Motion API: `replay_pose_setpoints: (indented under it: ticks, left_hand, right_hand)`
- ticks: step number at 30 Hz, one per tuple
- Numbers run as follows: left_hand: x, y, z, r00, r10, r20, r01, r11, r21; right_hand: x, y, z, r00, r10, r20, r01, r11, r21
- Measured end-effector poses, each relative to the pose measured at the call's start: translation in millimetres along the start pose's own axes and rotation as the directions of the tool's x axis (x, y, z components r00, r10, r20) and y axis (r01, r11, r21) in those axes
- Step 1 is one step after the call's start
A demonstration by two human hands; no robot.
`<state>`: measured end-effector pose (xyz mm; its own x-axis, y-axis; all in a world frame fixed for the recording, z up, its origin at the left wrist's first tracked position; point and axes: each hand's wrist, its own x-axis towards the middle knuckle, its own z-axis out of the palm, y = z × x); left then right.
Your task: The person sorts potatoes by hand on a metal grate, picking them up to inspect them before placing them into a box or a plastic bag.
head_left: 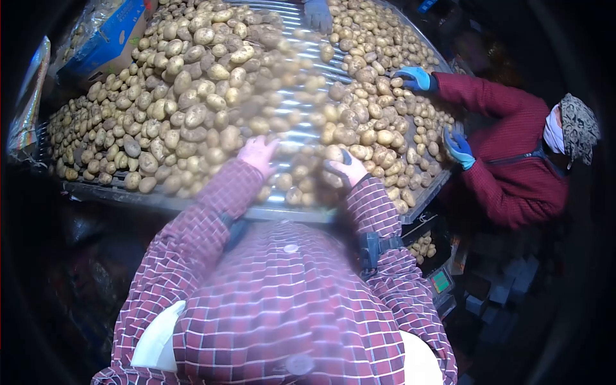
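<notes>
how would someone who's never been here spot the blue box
Start from the big table heaped with potatoes. Follow the heap to its far left side, where the blue box sits at the edge of the pile. Its flat blue side, brown toward the bottom, sets it apart from the shiny, crinkled sack farther left.

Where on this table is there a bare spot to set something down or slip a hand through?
Mainly the metal slats at the far middle, between the left potato pile and the gray-gloved hand. A narrow, blurred strip shows between your left hand and right hand, potatoes around it. Both sides are crowded.
</notes>
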<state>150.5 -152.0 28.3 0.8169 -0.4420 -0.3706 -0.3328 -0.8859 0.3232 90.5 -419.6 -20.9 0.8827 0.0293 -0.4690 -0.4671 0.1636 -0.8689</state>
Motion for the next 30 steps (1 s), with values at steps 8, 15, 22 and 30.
replay_pose_setpoints:
  ticks: [8,15,22,30]
  left_hand:
    - [43.0,-46.3,69.3,0.955,-0.196,-0.222,0.043,0.833,-0.552]
    - [35.6,0.3,35.4,0.987,-0.16,-0.013,0.128,0.832,-0.54]
    - [33.1,-1.2,43.9,0.986,-0.118,0.117,0.165,0.76,-0.629]
    - [43.5,16.1,49.4,0.941,-0.256,0.222,0.334,0.593,-0.733]
  right_hand:
    - [-49.1,34.2,3.7,0.995,-0.094,0.033,0.091,0.994,0.063]
    - [9.2,-32.6,55.3,0.989,-0.134,-0.059,0.057,0.727,-0.684]
    - [79.1,-32.8,63.1,0.973,0.084,0.215,0.138,0.534,-0.834]
    - [82.8,-41.9,84.9,0.968,0.121,0.22,0.187,0.237,-0.953]
